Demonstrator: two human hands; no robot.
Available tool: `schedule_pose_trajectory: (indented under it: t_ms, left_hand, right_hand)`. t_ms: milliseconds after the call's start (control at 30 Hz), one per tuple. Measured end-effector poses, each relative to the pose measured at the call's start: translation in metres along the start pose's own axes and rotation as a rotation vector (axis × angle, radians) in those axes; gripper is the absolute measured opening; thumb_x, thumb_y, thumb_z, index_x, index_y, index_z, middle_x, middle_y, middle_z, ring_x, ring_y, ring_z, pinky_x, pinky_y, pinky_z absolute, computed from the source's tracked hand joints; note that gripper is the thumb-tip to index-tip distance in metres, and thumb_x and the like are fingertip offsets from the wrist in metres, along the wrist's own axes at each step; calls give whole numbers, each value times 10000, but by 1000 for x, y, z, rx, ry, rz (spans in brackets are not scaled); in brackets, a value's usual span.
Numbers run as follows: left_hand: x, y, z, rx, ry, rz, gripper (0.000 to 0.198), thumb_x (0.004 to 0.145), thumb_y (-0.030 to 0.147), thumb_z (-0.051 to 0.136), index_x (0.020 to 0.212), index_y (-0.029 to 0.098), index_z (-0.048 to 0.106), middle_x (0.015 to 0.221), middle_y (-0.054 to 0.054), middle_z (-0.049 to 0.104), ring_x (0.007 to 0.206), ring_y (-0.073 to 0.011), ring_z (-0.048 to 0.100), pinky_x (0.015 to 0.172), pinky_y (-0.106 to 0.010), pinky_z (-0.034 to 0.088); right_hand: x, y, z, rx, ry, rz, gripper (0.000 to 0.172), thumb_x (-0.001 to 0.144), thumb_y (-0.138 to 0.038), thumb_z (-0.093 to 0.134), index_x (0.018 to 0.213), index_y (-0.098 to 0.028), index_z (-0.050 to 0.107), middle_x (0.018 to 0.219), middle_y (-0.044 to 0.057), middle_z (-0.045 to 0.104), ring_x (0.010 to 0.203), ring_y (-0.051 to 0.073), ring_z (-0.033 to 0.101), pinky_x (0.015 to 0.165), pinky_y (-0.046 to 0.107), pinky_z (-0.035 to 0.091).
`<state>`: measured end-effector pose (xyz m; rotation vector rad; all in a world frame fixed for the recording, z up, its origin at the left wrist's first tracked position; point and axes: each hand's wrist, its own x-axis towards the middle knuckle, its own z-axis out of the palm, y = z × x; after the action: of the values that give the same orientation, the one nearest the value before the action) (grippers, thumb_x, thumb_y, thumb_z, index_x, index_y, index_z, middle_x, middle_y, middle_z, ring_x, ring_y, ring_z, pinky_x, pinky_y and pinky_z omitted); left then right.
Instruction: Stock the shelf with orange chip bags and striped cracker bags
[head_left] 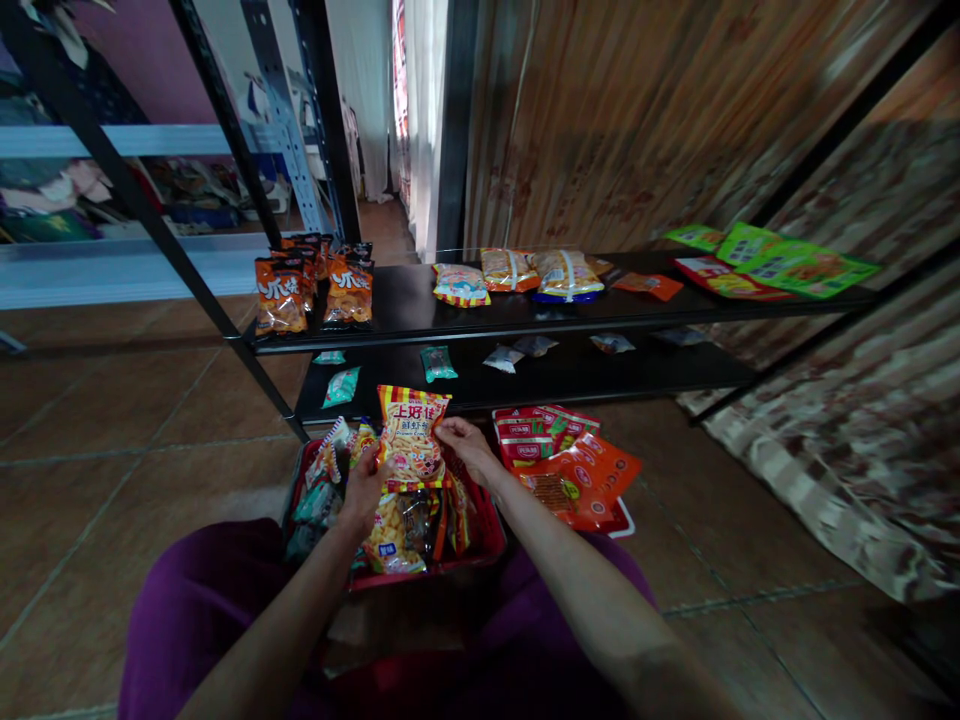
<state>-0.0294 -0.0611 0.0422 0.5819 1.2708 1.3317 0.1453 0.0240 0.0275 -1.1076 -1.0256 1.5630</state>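
Item: prawn-cracker bag (411, 440), yellow and red striped, inflated, held upright just above the red basket (493, 535) at the person's knees. Left hand (365, 490) grasps its lower left edge; right hand (466, 445) pinches its right side near the top, so both hands are closed on the one bag. Basket contents: assorted snack packets, crowded and overlapping, some leaning over the rim. Adjacent, on the floor: a loose fan of orange and red packets (581, 475), touching the basket's right side. Beyond: lower shelf (540, 385) with small packets spaced apart; upper shelf (405, 305) with standing orange bags (279, 295) at its left end. Risks, as judged: an edge-only grip on slick film could slip and drop the bag among the packed goods; a firm squeeze could crush the crackers or burst the seal; a forearm sweep could spill the leaning packets or scatter the floor stack.
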Motion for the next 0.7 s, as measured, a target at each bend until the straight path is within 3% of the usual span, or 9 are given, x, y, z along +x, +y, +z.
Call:
schedule_pose_trajectory:
  t_ms: [200,367,567,700]
  left_hand:
    - [0,1,-2,-15,-10,-4,572,650,207,717,1199,164,563,979,-63,720,947,-215,669,832,-336,535]
    - [-2,5,-3,26,-26,35,531,632,213,741,1143,174,603,974,-59,720,951,-216,665,841,-339,526]
    - [-8,23,-4,58,-127,17,518,602,212,756,1107,172,648,954,-57,720,929,-229,667,839,-347,524]
    - [-9,28,-5,57,-105,-22,532,570,217,782,1085,168,657,887,-53,717,866,-227,676,797,-346,534]
  right_hand:
    - [2,-1,-2,15,-2,21,356,524,-455,809,685,-179,652,659,-31,627,603,104,517,629,248,392]
    - [4,-7,-4,-10,13,-55,304,551,-440,778,635,-197,617,620,-44,586,611,105,489,637,244,377]
    - [3,-18,-11,-75,-112,-91,379,576,-511,763,658,-189,579,645,-43,579,610,93,478,632,235,363]
    - [-2,-23,-8,-35,-124,-65,455,539,-567,779,659,-188,558,640,-45,564,598,89,472,604,232,374]
